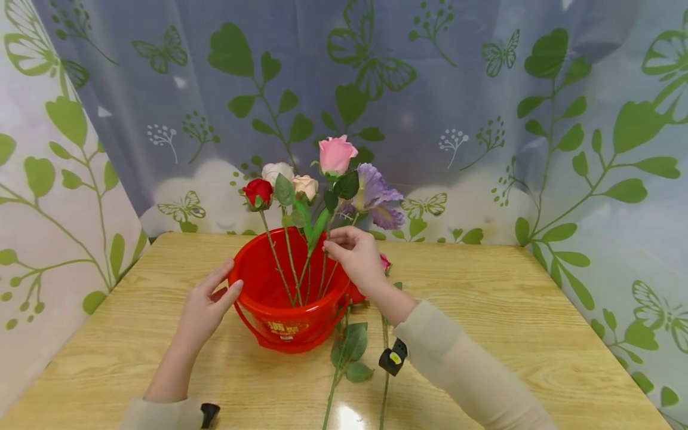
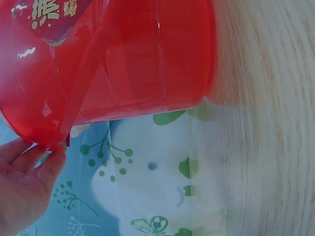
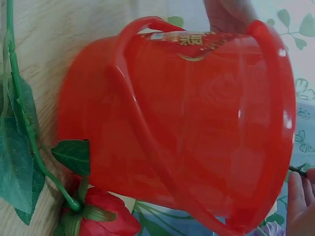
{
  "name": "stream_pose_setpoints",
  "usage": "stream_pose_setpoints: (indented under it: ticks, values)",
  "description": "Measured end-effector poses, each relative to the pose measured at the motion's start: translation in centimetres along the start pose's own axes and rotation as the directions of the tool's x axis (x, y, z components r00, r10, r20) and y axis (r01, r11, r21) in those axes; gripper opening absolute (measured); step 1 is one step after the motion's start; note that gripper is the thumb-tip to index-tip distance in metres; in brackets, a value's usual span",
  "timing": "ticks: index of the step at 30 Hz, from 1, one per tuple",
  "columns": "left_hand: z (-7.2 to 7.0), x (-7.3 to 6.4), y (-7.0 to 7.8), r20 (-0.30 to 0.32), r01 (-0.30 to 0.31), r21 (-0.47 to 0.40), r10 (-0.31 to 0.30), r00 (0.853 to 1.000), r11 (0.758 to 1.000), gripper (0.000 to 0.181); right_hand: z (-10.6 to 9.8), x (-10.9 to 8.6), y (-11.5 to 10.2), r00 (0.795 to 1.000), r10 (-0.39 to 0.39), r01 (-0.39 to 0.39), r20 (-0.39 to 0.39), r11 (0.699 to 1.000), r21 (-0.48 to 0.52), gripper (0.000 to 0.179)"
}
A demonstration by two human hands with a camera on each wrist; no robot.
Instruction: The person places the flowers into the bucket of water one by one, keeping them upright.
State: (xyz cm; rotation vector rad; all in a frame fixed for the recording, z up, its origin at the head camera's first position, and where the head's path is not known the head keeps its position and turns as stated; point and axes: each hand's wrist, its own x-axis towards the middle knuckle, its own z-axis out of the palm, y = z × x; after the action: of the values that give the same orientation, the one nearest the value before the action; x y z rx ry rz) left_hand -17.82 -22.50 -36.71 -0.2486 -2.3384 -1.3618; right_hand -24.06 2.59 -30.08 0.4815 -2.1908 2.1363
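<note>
A red plastic bucket (image 1: 269, 319) with gold lettering stands upright on the table. My left hand (image 1: 201, 307) holds its left rim, and in the left wrist view the thumb and fingers (image 2: 51, 164) meet at that rim. Over the right rim, my right hand (image 1: 360, 257) pinches the stem of a pink rose (image 1: 337, 155); the thumb and fingers grip a thin green stem (image 3: 298, 170) in the right wrist view. Also leaning in the bucket are a red rose (image 1: 258, 193), a white rose (image 1: 278, 172), a peach rose (image 1: 305, 187) and a purple iris (image 1: 376, 196).
Right of the bucket, a red rose (image 3: 108, 214) lies on the table (image 1: 484, 316), its leafy stem (image 1: 335, 382) running toward the front edge. Beside it lies another stem (image 1: 384, 382), with a deep pink bloom (image 1: 384, 263) partly behind my right hand. A patterned curtain (image 1: 419, 119) hangs behind.
</note>
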Motion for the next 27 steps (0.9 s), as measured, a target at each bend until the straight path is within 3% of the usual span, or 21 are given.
stream_pose_setpoints:
  ticks: [9, 16, 27]
  values:
    - [-0.1, 0.0, -0.1, -0.005, -0.004, -0.006, 0.004, 1.000, 1.000, 0.048, 0.8, -0.1, 0.8, 0.998, 0.016, -0.003, 0.063, 0.979, -0.203, 0.017]
    - [0.0, 0.0, -0.1, -0.002, -0.007, -0.012, 0.007, 1.000, 1.000, 0.048, 1.1, 0.0, 0.9, 0.994, -0.008, 0.046, 0.105, 0.929, -0.367, 0.010]
    - [0.0, 0.0, -0.1, -0.001, -0.015, -0.021, 0.015, 1.000, 1.000, 0.048, 1.4, 0.3, 0.7, 0.990, 0.018, 0.049, 0.143, 0.894, -0.446, 0.009]
